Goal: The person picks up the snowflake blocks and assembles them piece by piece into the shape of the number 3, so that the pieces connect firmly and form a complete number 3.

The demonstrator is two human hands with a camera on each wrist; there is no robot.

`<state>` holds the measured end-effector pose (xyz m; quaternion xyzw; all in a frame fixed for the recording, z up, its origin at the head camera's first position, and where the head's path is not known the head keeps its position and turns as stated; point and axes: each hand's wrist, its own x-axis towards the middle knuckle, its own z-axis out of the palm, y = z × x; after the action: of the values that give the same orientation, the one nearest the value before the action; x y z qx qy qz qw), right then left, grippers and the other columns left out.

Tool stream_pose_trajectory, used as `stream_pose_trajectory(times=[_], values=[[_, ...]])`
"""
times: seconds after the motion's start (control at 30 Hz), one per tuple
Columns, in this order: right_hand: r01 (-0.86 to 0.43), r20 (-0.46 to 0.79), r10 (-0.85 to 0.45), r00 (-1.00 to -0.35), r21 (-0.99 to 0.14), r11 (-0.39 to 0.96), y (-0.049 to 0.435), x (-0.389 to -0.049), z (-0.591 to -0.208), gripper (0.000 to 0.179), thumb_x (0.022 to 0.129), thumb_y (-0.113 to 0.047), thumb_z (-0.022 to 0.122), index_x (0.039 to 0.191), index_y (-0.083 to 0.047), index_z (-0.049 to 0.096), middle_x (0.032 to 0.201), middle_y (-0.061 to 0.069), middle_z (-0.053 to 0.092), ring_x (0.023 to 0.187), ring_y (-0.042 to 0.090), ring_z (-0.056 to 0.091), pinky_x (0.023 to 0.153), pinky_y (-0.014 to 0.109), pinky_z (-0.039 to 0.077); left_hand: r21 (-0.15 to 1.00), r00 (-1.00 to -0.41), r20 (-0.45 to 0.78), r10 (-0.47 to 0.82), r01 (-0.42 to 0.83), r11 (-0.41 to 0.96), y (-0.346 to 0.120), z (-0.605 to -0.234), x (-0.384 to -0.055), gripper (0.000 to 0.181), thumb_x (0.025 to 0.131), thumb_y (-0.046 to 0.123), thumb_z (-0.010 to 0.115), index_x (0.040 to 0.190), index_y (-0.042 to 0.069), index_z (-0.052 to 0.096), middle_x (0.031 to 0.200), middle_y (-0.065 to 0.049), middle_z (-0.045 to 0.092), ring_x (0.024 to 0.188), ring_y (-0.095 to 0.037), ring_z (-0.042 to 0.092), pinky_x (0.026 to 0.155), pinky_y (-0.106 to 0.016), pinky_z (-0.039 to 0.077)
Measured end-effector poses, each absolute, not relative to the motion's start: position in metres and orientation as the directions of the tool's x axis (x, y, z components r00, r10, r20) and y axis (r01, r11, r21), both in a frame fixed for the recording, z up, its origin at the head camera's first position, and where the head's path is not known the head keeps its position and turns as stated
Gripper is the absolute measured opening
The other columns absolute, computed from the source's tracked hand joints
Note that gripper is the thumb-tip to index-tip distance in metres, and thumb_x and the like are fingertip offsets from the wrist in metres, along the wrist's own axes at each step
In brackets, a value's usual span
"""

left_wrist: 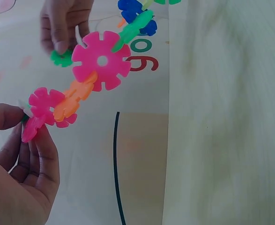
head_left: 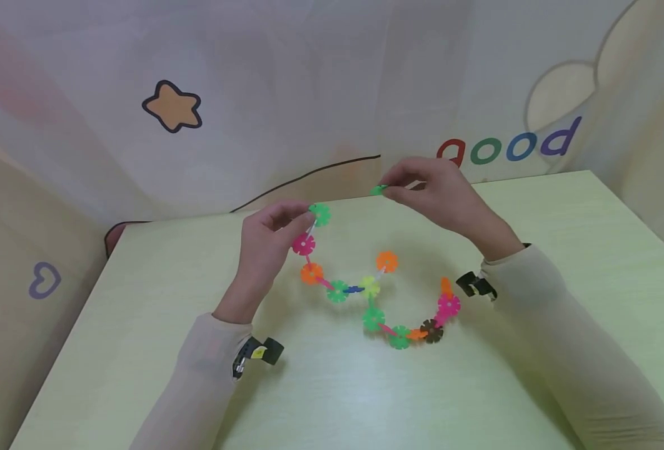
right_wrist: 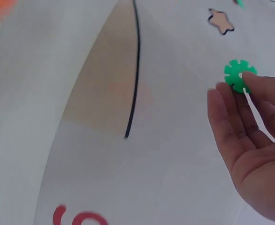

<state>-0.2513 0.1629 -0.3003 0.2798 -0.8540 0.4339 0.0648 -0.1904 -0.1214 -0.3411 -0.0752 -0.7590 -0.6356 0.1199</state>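
Note:
A chain of coloured plastic snowflake discs (head_left: 373,319) runs in a wavy line across the middle of the head view. My left hand (head_left: 267,237) pinches its upper left end between thumb and fingers, near a green disc (head_left: 323,215) and a white one. In the left wrist view, a large pink disc (left_wrist: 83,61) of the chain links to orange and green ones. Higher and to the right, my right hand (head_left: 436,194) pinches a single loose green snowflake disc (right_wrist: 233,71) by its edge. A gap separates that disc from the chain.
A pale wooden table (head_left: 157,350) lies below the hands. Behind it hangs a light cloth backdrop (head_left: 287,87) with a printed star and coloured letters. An orange disc (head_left: 387,262) branches off the chain's middle. Black cameras (head_left: 270,351) sit on both wrists.

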Motion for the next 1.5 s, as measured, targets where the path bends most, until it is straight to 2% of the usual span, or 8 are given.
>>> stream_pose_trajectory(times=[0.2, 0.4, 0.67, 1.23, 1.37, 1.5], values=[[-0.608, 0.452, -0.449, -0.77, -0.733, 0.305, 0.137, -0.242, -0.304, 0.01, 0.096, -0.004, 0.079, 0.106, -0.005, 0.079, 0.101, 0.004, 0.074, 0.093, 0.015, 0.07, 0.084, 0.027, 0.061, 0.946, -0.959, 0.28, -0.047, 0.268, 0.181, -0.12, -0.341, -0.191, 0.021, 0.1, 0.016, 0.073, 0.116, 0.002, 0.077, 0.098, -0.007, 0.074, 0.087, -0.022, 0.067, 0.07, -0.024, 0.055], [-0.633, 0.484, -0.463, -0.742, -0.732, 0.25, 0.126, -0.238, -0.31, 0.011, 0.094, 0.0, 0.08, 0.103, -0.004, 0.078, 0.098, 0.002, 0.076, 0.091, 0.014, 0.073, 0.085, 0.033, 0.063, 0.944, -0.956, 0.29, -0.042, 0.279, 0.176, -0.12, -0.342, -0.192, 0.022, 0.101, 0.019, 0.074, 0.115, 0.003, 0.077, 0.096, -0.007, 0.073, 0.086, -0.023, 0.068, 0.07, -0.024, 0.055], [-0.699, 0.552, -0.481, -0.681, -0.687, 0.199, 0.119, -0.238, -0.318, 0.009, 0.092, 0.003, 0.081, 0.1, -0.002, 0.077, 0.094, 0.005, 0.076, 0.087, 0.018, 0.074, 0.086, 0.03, 0.062, 0.944, -0.956, 0.289, -0.042, 0.278, 0.176, -0.119, -0.342, -0.191, 0.021, 0.101, 0.019, 0.074, 0.114, 0.002, 0.077, 0.096, -0.006, 0.073, 0.084, -0.022, 0.068, 0.069, -0.024, 0.055], [-0.757, 0.637, -0.459, -0.619, -0.639, 0.133, 0.113, -0.237, -0.326, 0.015, 0.089, 0.009, 0.081, 0.101, 0.0, 0.079, 0.095, 0.004, 0.078, 0.085, 0.015, 0.075, 0.083, 0.029, 0.063, 0.936, -0.953, 0.303, -0.031, 0.291, 0.197, -0.117, -0.34, -0.19, 0.021, 0.101, 0.017, 0.075, 0.114, 0.002, 0.077, 0.095, -0.007, 0.073, 0.083, -0.022, 0.068, 0.068, -0.023, 0.055], [-0.761, 0.659, -0.432, -0.615, -0.639, 0.11, 0.112, -0.236, -0.328, 0.016, 0.088, 0.011, 0.081, 0.1, 0.001, 0.08, 0.095, 0.005, 0.079, 0.085, 0.016, 0.077, 0.082, 0.03, 0.064, 0.929, -0.947, 0.32, -0.032, 0.307, 0.208, -0.117, -0.341, -0.19, 0.02, 0.101, 0.018, 0.075, 0.113, 0.002, 0.077, 0.094, -0.011, 0.072, 0.081, -0.022, 0.067, 0.067, -0.023, 0.054], [-0.755, 0.666, -0.408, -0.625, -0.648, 0.099, 0.11, -0.235, -0.33, 0.015, 0.088, 0.011, 0.081, 0.099, 0.001, 0.081, 0.095, 0.005, 0.08, 0.084, 0.018, 0.078, 0.08, 0.03, 0.064, 0.925, -0.943, 0.33, -0.035, 0.315, 0.212, -0.117, -0.342, -0.19, 0.021, 0.101, 0.019, 0.075, 0.112, 0.002, 0.077, 0.094, -0.009, 0.072, 0.08, -0.022, 0.067, 0.067, -0.024, 0.055]])
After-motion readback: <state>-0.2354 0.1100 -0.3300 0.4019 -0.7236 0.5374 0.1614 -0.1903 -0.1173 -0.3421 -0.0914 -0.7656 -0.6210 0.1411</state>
